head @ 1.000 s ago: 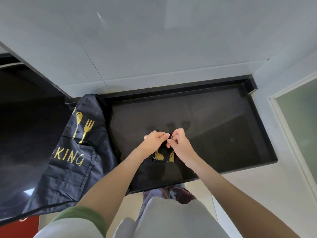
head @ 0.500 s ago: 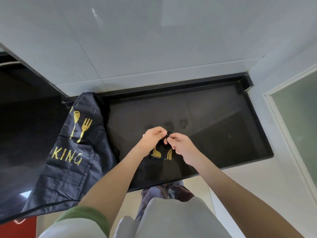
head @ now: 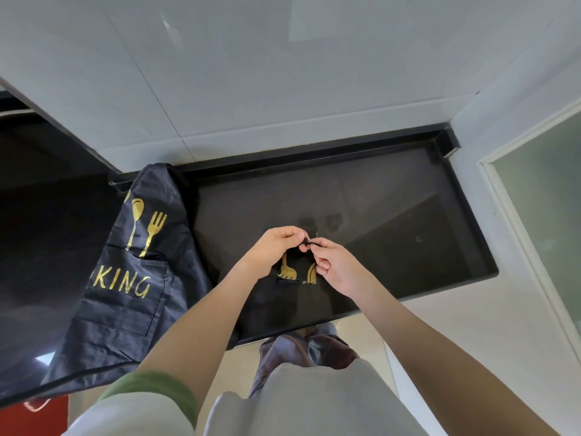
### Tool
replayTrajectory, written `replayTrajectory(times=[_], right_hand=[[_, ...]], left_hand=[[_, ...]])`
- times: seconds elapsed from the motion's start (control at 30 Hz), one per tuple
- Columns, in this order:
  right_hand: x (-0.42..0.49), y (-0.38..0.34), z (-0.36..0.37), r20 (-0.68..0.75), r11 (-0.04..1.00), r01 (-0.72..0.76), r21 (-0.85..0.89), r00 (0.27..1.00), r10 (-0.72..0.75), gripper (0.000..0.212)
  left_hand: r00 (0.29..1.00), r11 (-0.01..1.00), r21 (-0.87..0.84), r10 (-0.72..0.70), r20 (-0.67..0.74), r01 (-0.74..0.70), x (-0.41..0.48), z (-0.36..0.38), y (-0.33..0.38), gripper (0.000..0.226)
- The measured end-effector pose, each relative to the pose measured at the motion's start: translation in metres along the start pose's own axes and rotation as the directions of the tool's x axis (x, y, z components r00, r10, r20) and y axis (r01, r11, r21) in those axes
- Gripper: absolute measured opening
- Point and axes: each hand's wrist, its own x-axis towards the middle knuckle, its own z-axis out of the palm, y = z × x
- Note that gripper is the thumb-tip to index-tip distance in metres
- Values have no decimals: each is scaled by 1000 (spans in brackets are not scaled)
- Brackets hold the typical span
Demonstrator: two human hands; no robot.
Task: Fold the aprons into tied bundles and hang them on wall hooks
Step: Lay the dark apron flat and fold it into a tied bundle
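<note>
now the two hands sit slightly apart over the small folded apron bundle (head: 297,272), where a second ago their knuckles were pressed together right on top of it. the left hand (head: 276,247) is curled, thumb and fingers pinching one end of the thin black tie (head: 307,245). the right hand (head: 336,265) pinches the other end, so a short piece of strap is drawn between the fingertips just above the bundle. more of the bundle's gold print shows than before, since the hands have shifted toward its far edge. the bundle itself has not moved: it lies on the black countertop (head: 393,215), toward the front edge, between the wrists. i read this as the knot being pulled snug, so the tying looks close to done, though the knot is too small and dark to judge. the second apron (head: 132,278), printed with a spoon, a fork and gold lettering, lies unfolded at the left, draped over the counter's edge. no wall hook is in view.
</note>
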Motion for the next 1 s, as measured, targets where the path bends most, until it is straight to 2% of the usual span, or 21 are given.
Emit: replayTrajectory(times=[0.17, 0.27, 0.37, 0.43, 0.53, 0.67, 0.73, 0.8, 0.87, 0.9, 0.97, 1.0], right_hand=[[3, -3, -4, 30, 996, -51, 76, 998, 49, 22], [5, -6, -6, 45, 996, -72, 56, 997, 70, 26], [6, -3, -9, 72, 998, -57, 18, 996, 56, 29], [5, -1, -10, 72, 999, -48, 2, 996, 48, 28], [3, -3, -9, 50, 997, -64, 30, 997, 62, 23], [3, -4, -8, 13, 995, -77, 64, 997, 76, 22], [4, -5, -4, -20, 997, -78, -20, 997, 78, 27], [4, -10, 2, -74, 975, -94, -200, 994, 81, 34], [4, -16, 7, -100, 898, -85, -432, 994, 46, 37], [4, -17, 9, -88, 868, -64, -493, 996, 24, 36], [4, -19, 7, -81, 860, -57, -507, 997, 18, 33], [5, -18, 6, -84, 870, -65, -488, 996, 27, 32]], left_hand=[[999, 998, 48, 51, -8, -51, -1, 1, -1, 14], [993, 962, 269, 79, -92, -52, 0, 0, -5, 11], [983, 794, 596, 180, -41, -121, -2, 0, -5, 6], [977, 643, 752, 215, 3, -144, -2, 5, -1, 14], [973, 490, 864, 233, -1, -116, 1, 13, 2, 20], [947, 415, 905, 319, -43, -99, 3, 19, -7, 19], [923, 380, 920, 378, -66, -90, 3, 21, -14, 21], [905, 323, 942, 423, -53, -96, 2, 23, -19, 23], [889, 306, 943, 457, -23, -133, 1, 22, -22, 24], [889, 310, 939, 458, -10, -150, 1, 20, -23, 24], [889, 276, 943, 457, 43, -187, -2, 19, -23, 21], [873, 226, 952, 482, 76, -208, -3, 19, -23, 15]])
